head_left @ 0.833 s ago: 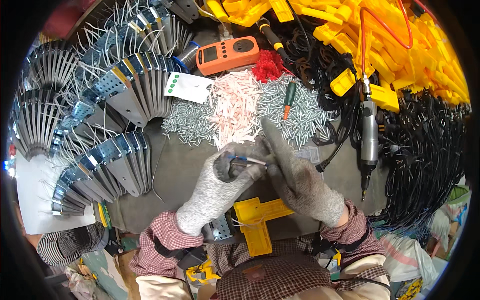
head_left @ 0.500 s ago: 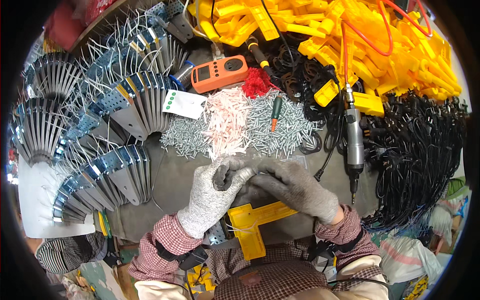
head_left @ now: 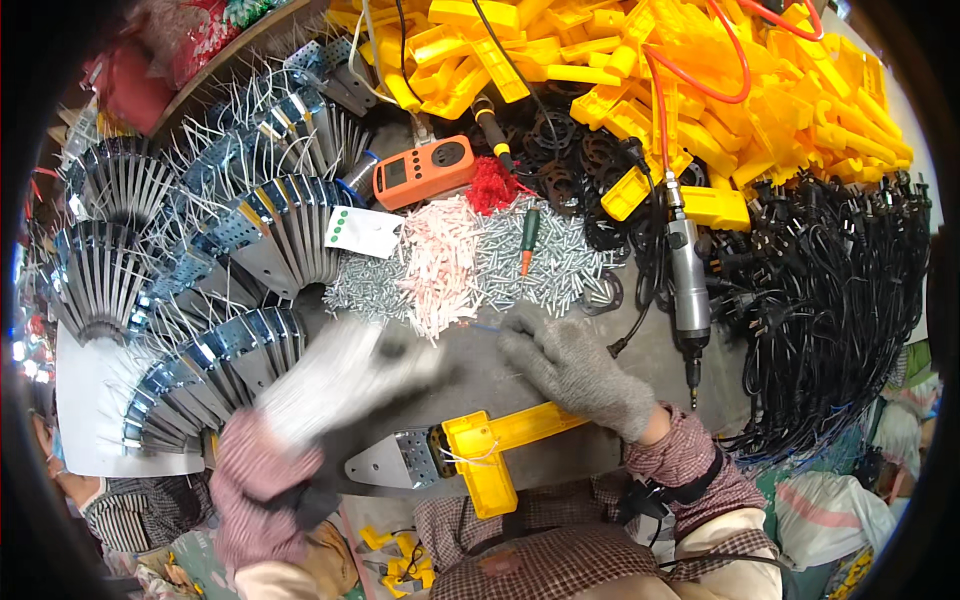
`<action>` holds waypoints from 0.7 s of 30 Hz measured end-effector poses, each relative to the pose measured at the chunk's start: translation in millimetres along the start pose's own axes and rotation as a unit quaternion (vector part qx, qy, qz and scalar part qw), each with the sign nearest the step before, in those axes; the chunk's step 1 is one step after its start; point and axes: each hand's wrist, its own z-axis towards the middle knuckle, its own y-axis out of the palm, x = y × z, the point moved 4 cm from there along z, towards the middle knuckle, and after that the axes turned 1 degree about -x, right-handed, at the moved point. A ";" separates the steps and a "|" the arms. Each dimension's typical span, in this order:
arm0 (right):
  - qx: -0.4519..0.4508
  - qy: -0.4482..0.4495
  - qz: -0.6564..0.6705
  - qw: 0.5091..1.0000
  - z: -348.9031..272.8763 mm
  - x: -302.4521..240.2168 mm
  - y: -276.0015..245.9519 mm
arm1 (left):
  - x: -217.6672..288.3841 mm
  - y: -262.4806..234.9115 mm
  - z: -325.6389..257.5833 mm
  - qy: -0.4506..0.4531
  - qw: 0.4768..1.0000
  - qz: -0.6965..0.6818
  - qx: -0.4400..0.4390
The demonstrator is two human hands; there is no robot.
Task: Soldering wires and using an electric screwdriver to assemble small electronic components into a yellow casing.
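My left hand (head_left: 340, 380), in a pale knit glove, is smeared by motion over the table's left middle, beside fanned stacks of metal plates (head_left: 215, 370). Something dark shows at its fingers, but the blur hides whether it grips anything. My right hand (head_left: 580, 370), in a grey glove, lies palm down with fingers spread, their tips at the near edge of a heap of white plastic pieces (head_left: 440, 265) and silver screws (head_left: 560, 260). A yellow plastic bracket (head_left: 490, 450) joined to a perforated metal plate (head_left: 390, 460) lies on the table just in front of me, between both wrists.
An orange meter (head_left: 425, 170), a red tuft (head_left: 495, 185), a green-handled screwdriver (head_left: 527, 240) and a white card (head_left: 365, 230) lie by the heap. A grey electric screwdriver (head_left: 690, 280) lies to the right. Black power cords (head_left: 840, 280) fill the right, yellow plastic parts (head_left: 650, 60) the back.
My hands, joined on a small metal part, have separated. The left swept fast to the left. The right reached forward to the heap. The yellow bracket stays on the table.
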 end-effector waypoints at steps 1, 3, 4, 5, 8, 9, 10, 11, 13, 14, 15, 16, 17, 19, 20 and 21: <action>0.007 -0.015 -0.043 0.999 -4.8 6.3 -0.5 | 22.5 -6.4 36.9 0.062 0.985 0.026 0.160; -0.001 -0.026 -0.005 1.000 -3.6 11.1 2.0 | 26.4 -10.1 107.1 0.163 0.886 0.243 0.361; -0.012 -0.026 0.021 0.999 -2.9 9.1 0.0 | 23.4 -10.7 134.9 0.123 0.914 0.216 0.319; -0.018 -0.017 0.046 0.999 -3.9 12.5 -1.2 | 29.7 -9.9 150.0 0.108 0.923 0.216 0.298; -0.005 -0.057 0.045 0.997 -4.4 14.6 6.6 | 29.8 -11.9 157.7 0.107 0.934 0.208 0.271; 0.017 -0.080 0.046 0.996 -4.2 17.8 11.0 | 33.1 -14.0 156.1 0.117 0.934 0.198 0.273; 0.038 -0.104 0.047 0.993 -4.9 18.6 12.6 | 34.7 -14.9 157.5 0.089 0.942 0.198 0.257; -0.005 -0.041 0.099 0.994 -4.7 23.8 16.0 | 36.5 -16.5 158.9 0.059 0.948 0.197 0.241; -0.092 0.085 0.195 0.973 -4.5 32.8 22.5 | 40.1 -18.8 157.5 0.030 0.951 0.190 0.242; -0.082 0.089 0.232 0.965 -3.0 29.5 20.4 | 40.9 -19.8 155.1 0.030 0.947 0.187 0.258; -0.072 0.094 0.271 0.955 -1.9 24.0 17.7 | 43.3 -20.2 151.7 0.030 0.944 0.184 0.271; -0.062 0.099 0.309 0.944 0.0 19.6 14.9 | 45.2 -20.3 148.6 0.023 0.945 0.184 0.271; -0.070 0.056 0.303 0.949 2.9 15.8 9.3 | 46.8 -20.7 145.3 0.016 0.945 0.183 0.271; -0.023 0.127 0.366 0.922 3.1 24.7 5.6 | 50.3 -20.5 135.9 -0.001 0.944 0.189 0.271; 0.001 0.162 0.395 0.904 2.3 30.5 3.0 | 47.1 -15.2 125.9 0.043 0.956 0.106 0.272; 0.000 0.191 0.483 0.854 -0.3 39.1 1.8 | 42.4 -6.7 111.2 0.092 0.959 0.022 0.267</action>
